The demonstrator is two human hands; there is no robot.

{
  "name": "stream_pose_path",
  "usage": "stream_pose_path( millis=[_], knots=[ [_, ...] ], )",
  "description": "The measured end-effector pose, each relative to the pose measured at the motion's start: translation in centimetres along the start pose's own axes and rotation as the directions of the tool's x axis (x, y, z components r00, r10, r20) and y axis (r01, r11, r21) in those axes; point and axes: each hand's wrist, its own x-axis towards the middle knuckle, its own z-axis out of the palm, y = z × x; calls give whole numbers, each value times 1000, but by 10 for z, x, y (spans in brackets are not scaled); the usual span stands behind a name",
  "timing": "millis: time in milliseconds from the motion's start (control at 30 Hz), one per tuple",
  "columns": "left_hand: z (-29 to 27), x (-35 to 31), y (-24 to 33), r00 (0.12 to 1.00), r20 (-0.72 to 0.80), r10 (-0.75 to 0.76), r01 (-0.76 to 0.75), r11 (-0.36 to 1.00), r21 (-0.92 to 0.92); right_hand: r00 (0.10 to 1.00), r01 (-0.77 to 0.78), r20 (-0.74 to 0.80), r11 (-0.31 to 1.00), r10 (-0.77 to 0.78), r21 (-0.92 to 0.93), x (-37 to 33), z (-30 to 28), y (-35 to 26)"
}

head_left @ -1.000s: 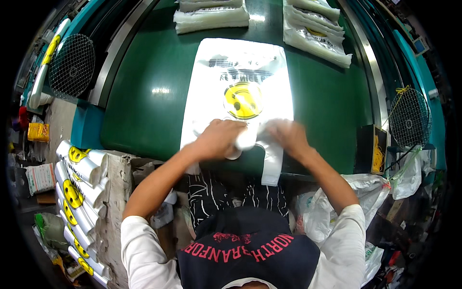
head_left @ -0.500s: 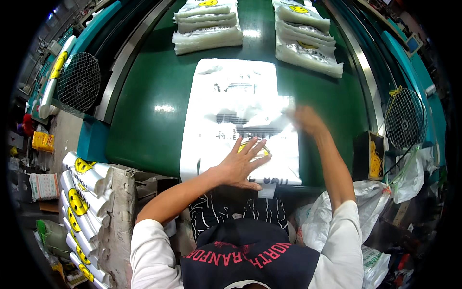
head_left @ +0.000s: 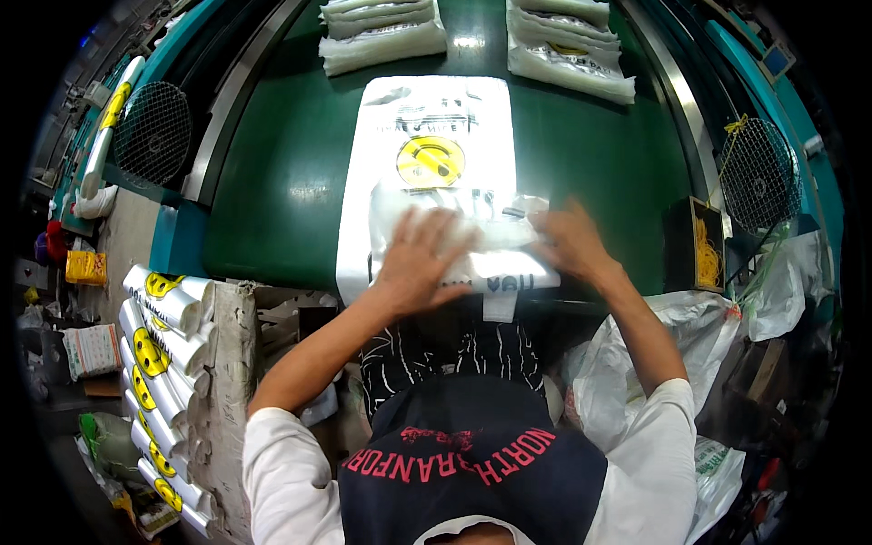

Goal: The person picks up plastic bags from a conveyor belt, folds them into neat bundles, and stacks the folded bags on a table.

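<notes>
White plastic bags [head_left: 350, 227] with a yellow smiley face and dark print lie in a flat stack before me on the green conveyor belt [head_left: 272, 209]. The top one is bunched and folded over across its lower half. My left hand [head_left: 420, 263] rests on this fold, fingers spread and slightly blurred. At the fold's right edge, my right hand [head_left: 577, 243] has its fingers bent around the plastic. Motion smears those fingertips.
Two rows of stacked bags [head_left: 386, 41] [head_left: 568, 54] lie farther up the belt. Rolled smiley bags [head_left: 154, 363] pile up at left beside a cardboard box [head_left: 232, 363]. Round wire guards [head_left: 153, 132] [head_left: 761, 173] flank the belt. A black box [head_left: 704, 245] holds yellow ties at right.
The top bag has been folded over toward me, uncovering a smiley face beneath. My left hand has moved slightly up and left; my right hand now bends at the fold's edge.
</notes>
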Motion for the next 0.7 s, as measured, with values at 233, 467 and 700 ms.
stream_pose_path(
  millis=[233,467,700],
  knots=[
    [-19,-17,-13,890,382,-249,205,967,152,976,214,14,957,-215,-198,3,14,-52],
    [-4,22,-88,815,295,-498,486,866,119,979,-193,55,977,198,-89,82,3,7],
    [15,49,-78,894,210,-396,435,879,-195,974,-186,-198,896,113,-404,37,-40,40]
  ],
)
